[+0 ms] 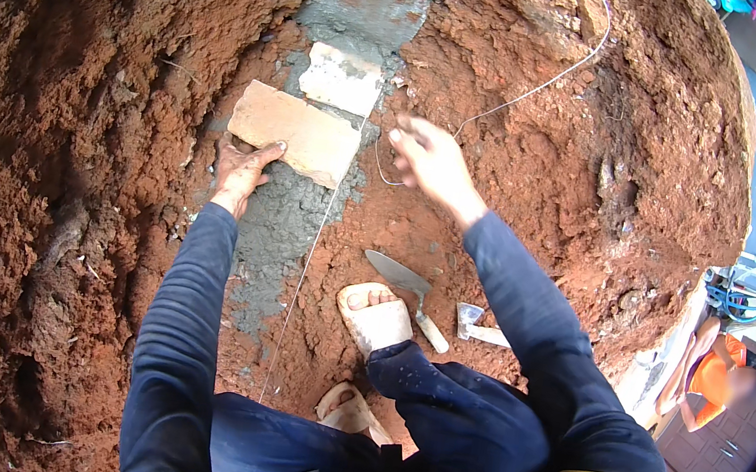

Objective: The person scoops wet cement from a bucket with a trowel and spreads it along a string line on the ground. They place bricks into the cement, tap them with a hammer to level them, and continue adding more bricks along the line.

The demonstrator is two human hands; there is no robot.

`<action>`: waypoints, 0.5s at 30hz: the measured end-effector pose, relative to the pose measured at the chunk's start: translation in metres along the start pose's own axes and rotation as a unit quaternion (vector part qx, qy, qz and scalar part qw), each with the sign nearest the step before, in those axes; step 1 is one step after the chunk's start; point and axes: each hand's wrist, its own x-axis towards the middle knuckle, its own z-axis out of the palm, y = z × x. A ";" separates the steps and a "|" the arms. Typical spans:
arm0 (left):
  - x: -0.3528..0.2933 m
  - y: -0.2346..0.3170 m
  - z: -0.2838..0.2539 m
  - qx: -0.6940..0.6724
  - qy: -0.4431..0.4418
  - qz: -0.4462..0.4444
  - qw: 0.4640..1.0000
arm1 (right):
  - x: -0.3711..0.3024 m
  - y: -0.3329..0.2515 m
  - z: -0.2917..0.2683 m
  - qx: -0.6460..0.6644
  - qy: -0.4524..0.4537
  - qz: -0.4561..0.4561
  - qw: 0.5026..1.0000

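Note:
My left hand (243,171) grips the near left edge of a tan brick (301,133), its thumb on top and fingers at the side. That brick lies slightly tilted on a strip of wet grey mortar (289,214). Just beyond it, a paler brick (342,79) with mortar smears sits in the same strip. To the right of the bricks, my right hand (432,162) hangs above the soil, blurred, with its fingers partly curled; whether they hold anything is unclear. A thin taut string line (304,274) runs along the bricks' right ends.
By my sandalled foot (377,313) lie a pointed trowel (401,275) and a short-handled hammer (479,328). Rough red earth (65,192) rises on both sides. Loose white cord (544,88) trails across the right bank. A person in orange (715,380) is at far right.

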 end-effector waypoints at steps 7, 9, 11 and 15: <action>-0.022 0.032 -0.003 0.353 0.079 0.318 0.877 | -0.229 0.108 -0.080 -0.286 0.098 -0.036 0.953; -0.015 0.051 0.024 0.370 0.021 0.395 0.841 | -0.272 0.140 -0.087 -0.386 0.167 -0.010 0.907; 0.002 0.074 0.063 0.380 -0.027 0.379 0.843 | -0.297 0.163 -0.092 -0.398 0.208 0.042 0.893; 0.054 0.110 0.134 0.459 -0.010 0.378 0.804 | -0.308 0.187 -0.096 -0.472 0.191 0.035 0.860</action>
